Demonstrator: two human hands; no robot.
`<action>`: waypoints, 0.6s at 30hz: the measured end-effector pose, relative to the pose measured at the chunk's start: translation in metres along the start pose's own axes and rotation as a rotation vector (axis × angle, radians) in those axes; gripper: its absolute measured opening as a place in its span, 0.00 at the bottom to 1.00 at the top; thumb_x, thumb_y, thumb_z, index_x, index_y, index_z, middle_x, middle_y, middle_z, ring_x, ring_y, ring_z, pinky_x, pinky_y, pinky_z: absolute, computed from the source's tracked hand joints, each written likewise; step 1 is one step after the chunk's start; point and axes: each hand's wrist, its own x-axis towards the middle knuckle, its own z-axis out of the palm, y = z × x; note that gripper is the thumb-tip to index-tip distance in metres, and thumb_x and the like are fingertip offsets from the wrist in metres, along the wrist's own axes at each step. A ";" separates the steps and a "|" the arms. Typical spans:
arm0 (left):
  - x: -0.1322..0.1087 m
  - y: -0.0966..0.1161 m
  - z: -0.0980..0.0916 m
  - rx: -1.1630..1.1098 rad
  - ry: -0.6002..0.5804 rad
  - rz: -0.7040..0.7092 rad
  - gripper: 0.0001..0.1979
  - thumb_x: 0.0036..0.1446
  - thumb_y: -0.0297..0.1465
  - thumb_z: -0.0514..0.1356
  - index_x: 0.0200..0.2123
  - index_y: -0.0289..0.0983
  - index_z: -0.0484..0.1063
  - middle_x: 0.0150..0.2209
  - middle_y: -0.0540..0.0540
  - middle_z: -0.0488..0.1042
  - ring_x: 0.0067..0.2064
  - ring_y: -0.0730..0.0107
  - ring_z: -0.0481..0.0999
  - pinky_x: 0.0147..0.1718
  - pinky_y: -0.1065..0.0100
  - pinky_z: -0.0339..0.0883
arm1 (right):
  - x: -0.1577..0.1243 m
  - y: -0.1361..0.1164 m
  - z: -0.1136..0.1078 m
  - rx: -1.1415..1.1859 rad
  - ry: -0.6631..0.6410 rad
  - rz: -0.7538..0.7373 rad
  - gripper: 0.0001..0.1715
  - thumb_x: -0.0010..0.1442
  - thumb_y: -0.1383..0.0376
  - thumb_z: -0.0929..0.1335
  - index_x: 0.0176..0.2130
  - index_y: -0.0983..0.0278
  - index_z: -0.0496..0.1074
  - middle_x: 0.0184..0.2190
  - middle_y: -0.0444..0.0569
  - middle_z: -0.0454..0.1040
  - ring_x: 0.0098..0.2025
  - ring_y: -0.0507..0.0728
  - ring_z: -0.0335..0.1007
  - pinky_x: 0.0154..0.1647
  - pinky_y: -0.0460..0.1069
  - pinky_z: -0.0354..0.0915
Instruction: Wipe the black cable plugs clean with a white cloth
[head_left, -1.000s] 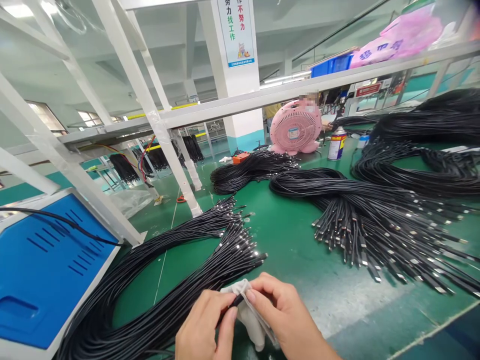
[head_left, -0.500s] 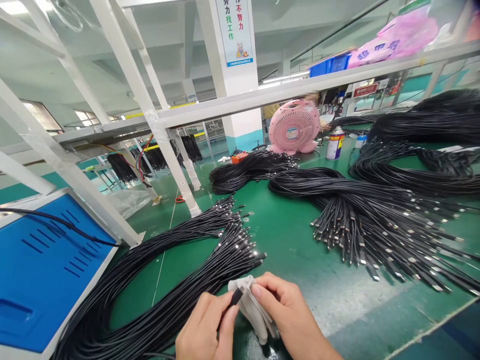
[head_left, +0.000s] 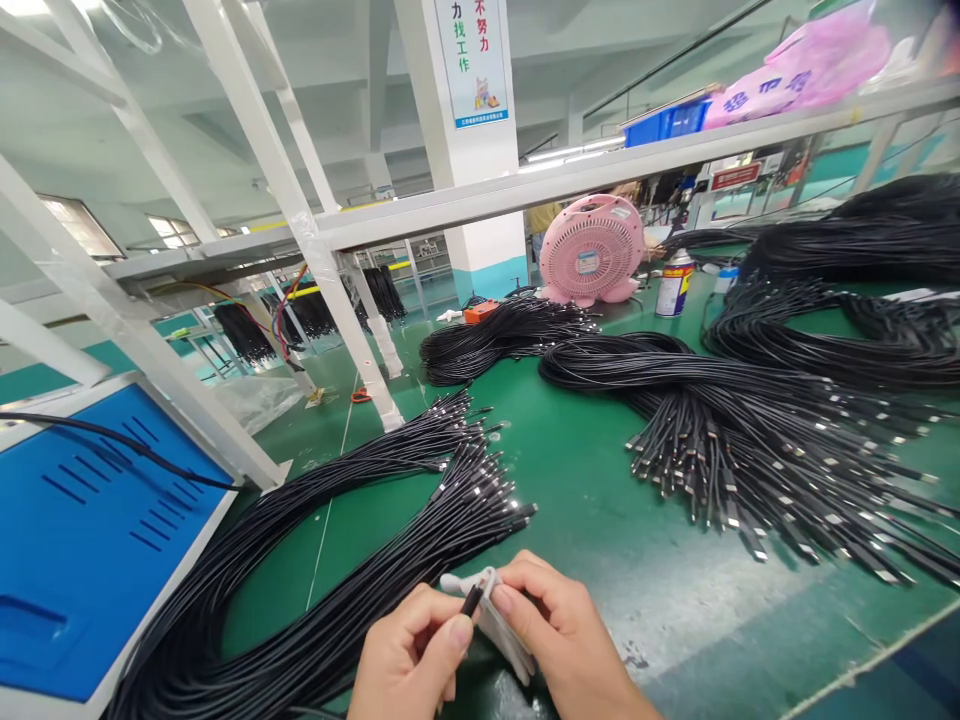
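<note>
At the bottom of the view my left hand pinches the end of a black cable between thumb and fingers. My right hand is closed on a small white cloth wrapped against that cable's tip. Both hands touch over the green table. Just beyond them lies a long bundle of black cables with metal plugs fanned out at its end.
A blue machine box stands at the left by a white rack post. Larger black cable bundles cover the right side. A pink fan and a spray can stand at the back.
Both hands have slipped slightly lower and the cloth is bunched tighter around the cable tip. The camera view shifted a little; the cable bundles have not moved.
</note>
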 end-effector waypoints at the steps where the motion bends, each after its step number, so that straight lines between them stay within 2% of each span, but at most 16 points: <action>1: 0.001 -0.001 -0.001 -0.001 -0.030 -0.016 0.17 0.49 0.43 0.59 0.21 0.34 0.70 0.19 0.54 0.59 0.18 0.82 0.56 0.19 0.77 0.51 | 0.000 -0.001 0.000 0.012 0.013 0.011 0.18 0.60 0.60 0.61 0.27 0.65 0.73 0.25 0.46 0.63 0.29 0.53 0.61 0.30 0.46 0.56; 7: 0.004 -0.015 -0.001 0.131 0.009 0.112 0.17 0.52 0.43 0.56 0.22 0.35 0.72 0.21 0.52 0.60 0.20 0.79 0.58 0.19 0.76 0.53 | 0.005 -0.012 -0.001 -0.074 -0.026 -0.022 0.17 0.60 0.61 0.61 0.26 0.67 0.71 0.24 0.45 0.63 0.29 0.53 0.60 0.30 0.46 0.56; 10: 0.007 -0.017 -0.003 0.040 -0.099 0.010 0.20 0.50 0.46 0.56 0.23 0.34 0.71 0.19 0.54 0.58 0.18 0.81 0.55 0.17 0.77 0.52 | 0.005 -0.010 -0.002 -0.145 -0.015 -0.041 0.18 0.60 0.61 0.60 0.26 0.67 0.71 0.25 0.46 0.63 0.29 0.53 0.61 0.31 0.46 0.56; 12: 0.009 -0.017 -0.004 0.018 -0.106 -0.008 0.19 0.50 0.46 0.56 0.23 0.34 0.71 0.18 0.54 0.58 0.18 0.80 0.55 0.18 0.77 0.52 | 0.005 -0.007 -0.003 -0.134 0.015 0.006 0.18 0.60 0.60 0.60 0.26 0.67 0.71 0.25 0.46 0.63 0.29 0.53 0.61 0.31 0.46 0.56; 15: 0.008 -0.015 -0.001 0.073 0.002 0.068 0.14 0.49 0.41 0.58 0.24 0.36 0.73 0.20 0.52 0.61 0.20 0.78 0.59 0.20 0.76 0.54 | 0.003 -0.006 -0.005 -0.043 0.045 0.088 0.19 0.59 0.58 0.61 0.25 0.67 0.71 0.24 0.45 0.61 0.28 0.53 0.59 0.30 0.46 0.56; 18: 0.004 -0.007 0.006 0.131 0.124 0.077 0.08 0.46 0.36 0.59 0.23 0.38 0.74 0.21 0.52 0.63 0.23 0.76 0.61 0.24 0.75 0.56 | 0.003 -0.008 -0.007 0.016 0.050 0.107 0.19 0.58 0.57 0.61 0.26 0.67 0.71 0.24 0.45 0.60 0.28 0.53 0.58 0.29 0.47 0.56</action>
